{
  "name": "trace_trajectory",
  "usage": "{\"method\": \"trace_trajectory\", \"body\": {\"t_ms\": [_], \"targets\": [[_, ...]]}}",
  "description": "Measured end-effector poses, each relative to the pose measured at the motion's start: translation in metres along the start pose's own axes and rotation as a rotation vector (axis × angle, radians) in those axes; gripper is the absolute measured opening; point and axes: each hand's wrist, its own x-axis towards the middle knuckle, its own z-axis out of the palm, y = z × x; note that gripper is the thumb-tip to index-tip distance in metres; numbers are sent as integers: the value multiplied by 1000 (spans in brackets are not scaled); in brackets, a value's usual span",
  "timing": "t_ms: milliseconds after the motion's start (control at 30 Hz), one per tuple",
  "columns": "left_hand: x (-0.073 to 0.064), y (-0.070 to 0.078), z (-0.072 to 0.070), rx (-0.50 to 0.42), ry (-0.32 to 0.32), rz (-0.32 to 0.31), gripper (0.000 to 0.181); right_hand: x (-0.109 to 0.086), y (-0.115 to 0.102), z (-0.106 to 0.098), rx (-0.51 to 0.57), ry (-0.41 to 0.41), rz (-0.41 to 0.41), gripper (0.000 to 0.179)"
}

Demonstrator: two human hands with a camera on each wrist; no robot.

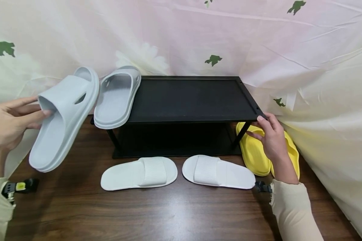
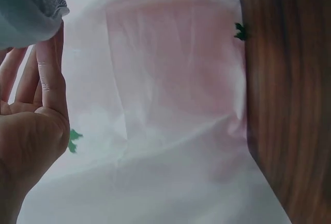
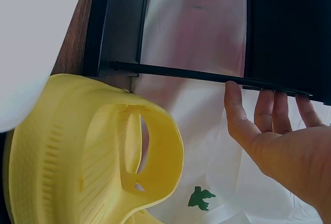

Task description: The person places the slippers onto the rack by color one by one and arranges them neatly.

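Note:
My left hand (image 1: 16,122) holds a light grey slipper (image 1: 64,117) by its strap, with the thumb inside the foot opening. This slipper is tilted and raised to the left of a black shoe rack (image 1: 187,100). Its mate, another grey slipper (image 1: 114,100), lies on the left end of the rack's top shelf, heel jutting past the front edge. My right hand (image 1: 273,137) grips the front right corner of that shelf, thumb below it. In the right wrist view, the fingertips (image 3: 266,97) meet the shelf edge near the rack's post (image 3: 176,72).
Two white slippers, one on the left (image 1: 138,174) and one on the right (image 1: 218,172), lie on the wooden surface (image 1: 157,214) before the rack, toes facing each other. Yellow slippers (image 1: 256,154) stand by the rack's right side. Patterned cloth (image 1: 181,36) hangs behind and at the sides.

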Motion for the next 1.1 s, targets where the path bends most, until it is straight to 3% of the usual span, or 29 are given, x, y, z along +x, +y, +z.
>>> {"method": "trace_trajectory", "body": {"t_ms": [300,567,667,800,867,1100], "targets": [[20,21,18,39,-42,29,49,1,0,0,-1,3,0,15],[31,39,41,380,-23,-79,49,1,0,1,0,4,-2,16],[33,43,47,385,-39,-101,48,1,1,1,4,0,-2,15],[38,49,53,279,-79,-129,45,1,1,2,7,-4,-2,14],[40,52,57,269,-98,-144,45,2,1,2,6,-5,-2,15],[47,60,75,378,-139,-179,44,1,-1,-1,12,0,-2,15]]}}
